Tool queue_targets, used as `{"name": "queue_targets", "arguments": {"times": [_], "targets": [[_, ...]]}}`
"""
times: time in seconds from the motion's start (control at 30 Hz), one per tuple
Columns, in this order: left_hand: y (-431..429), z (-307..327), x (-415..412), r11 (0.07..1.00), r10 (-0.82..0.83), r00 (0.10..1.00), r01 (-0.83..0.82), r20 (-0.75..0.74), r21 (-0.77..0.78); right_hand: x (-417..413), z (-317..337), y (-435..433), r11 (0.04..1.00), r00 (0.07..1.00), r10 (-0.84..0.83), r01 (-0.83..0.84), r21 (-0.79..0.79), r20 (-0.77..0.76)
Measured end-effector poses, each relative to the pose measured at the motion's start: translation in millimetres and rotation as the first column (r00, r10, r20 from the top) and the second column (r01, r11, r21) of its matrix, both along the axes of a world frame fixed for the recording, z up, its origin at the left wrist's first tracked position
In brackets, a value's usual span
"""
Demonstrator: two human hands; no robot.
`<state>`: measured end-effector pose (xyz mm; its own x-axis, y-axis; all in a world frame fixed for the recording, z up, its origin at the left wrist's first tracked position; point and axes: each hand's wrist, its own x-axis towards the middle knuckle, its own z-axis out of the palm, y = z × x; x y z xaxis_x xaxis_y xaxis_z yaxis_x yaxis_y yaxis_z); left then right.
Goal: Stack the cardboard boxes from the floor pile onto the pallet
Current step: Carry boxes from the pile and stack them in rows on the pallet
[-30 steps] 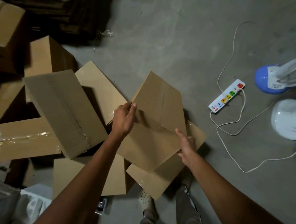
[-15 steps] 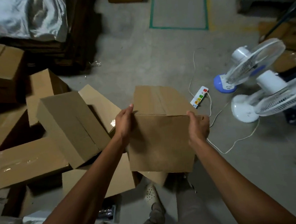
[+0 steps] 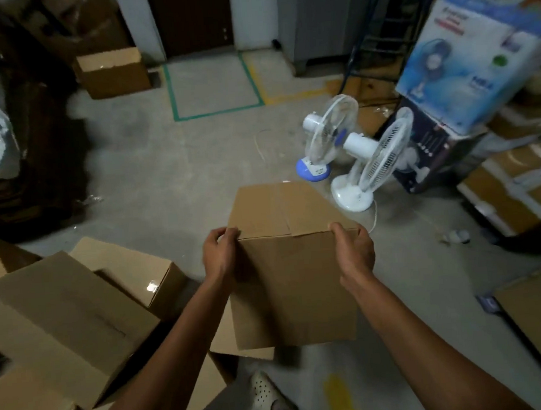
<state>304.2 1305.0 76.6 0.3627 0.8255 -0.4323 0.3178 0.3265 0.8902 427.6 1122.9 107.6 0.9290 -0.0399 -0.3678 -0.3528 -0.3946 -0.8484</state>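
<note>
I hold a plain brown cardboard box (image 3: 292,280) in front of me, lifted off the floor, its taped top facing up and away. My left hand (image 3: 219,251) grips its upper left corner and my right hand (image 3: 354,250) grips its upper right corner. The floor pile of cardboard boxes (image 3: 62,315) lies at the lower left, several tilted against each other. On the right stands a stack of boxes (image 3: 511,188); whatever it rests on is hidden.
Two white table fans (image 3: 365,163) stand on the concrete floor just beyond the held box, a cable trailing from them. A blue fan carton (image 3: 476,59) leans at the upper right. A lone box (image 3: 112,71) sits by the far wall near green floor tape (image 3: 218,112).
Both hands closed on the box and lifted it from the pile, turning it upright. My view swung up and to the right, bringing the fans and the far wall into sight.
</note>
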Motion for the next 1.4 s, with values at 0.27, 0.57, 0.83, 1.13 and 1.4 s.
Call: {"name": "queue_targets", "arguments": {"times": [0.27,0.57,0.83,1.13,1.4], "targets": [[-154,33,54,0.961,-0.276,0.957,0.272,0.093,0.059,-9,2,-185,0.966,0.967,-0.252,0.249,0.065,0.046],[-393,59,79,0.723,-0.69,0.718,0.69,0.085,0.041,-79,29,-443,0.827,0.833,-0.551,0.536,0.171,0.051],[-618,76,95,0.402,-0.911,0.4,0.916,0.097,-0.001,-151,46,-631,0.499,0.494,-0.866,0.846,0.185,0.078],[-874,88,90,0.005,-0.996,0.007,1.0,0.092,-0.021,-227,51,-822,0.168,0.151,-0.971,0.983,0.079,0.186],[-1104,88,72,-0.337,-0.936,-0.327,0.94,0.131,-0.059,-269,64,-1001,-0.105,-0.095,-0.972,0.994,-0.032,0.214]]}}
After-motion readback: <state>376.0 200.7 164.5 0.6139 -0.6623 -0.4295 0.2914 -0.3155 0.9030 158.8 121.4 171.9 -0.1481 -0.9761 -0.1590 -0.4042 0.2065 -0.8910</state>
